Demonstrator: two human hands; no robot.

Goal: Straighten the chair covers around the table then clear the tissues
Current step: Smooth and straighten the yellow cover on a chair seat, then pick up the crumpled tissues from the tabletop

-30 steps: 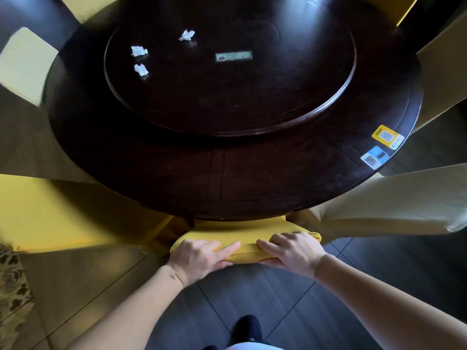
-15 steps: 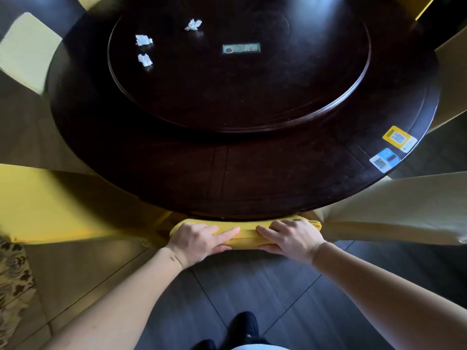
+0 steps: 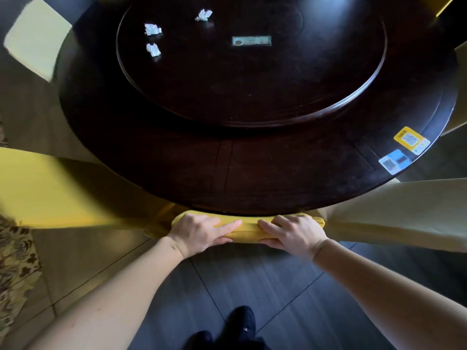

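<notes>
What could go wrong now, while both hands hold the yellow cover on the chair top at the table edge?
1. The left hand and right hand grip the yellow chair cover close to the table edge; a hard tug may knock the knuckles against it.
2. The three crumpled tissues lie far across the turntable, so reaching them later may need leaning or turning it.
</notes>
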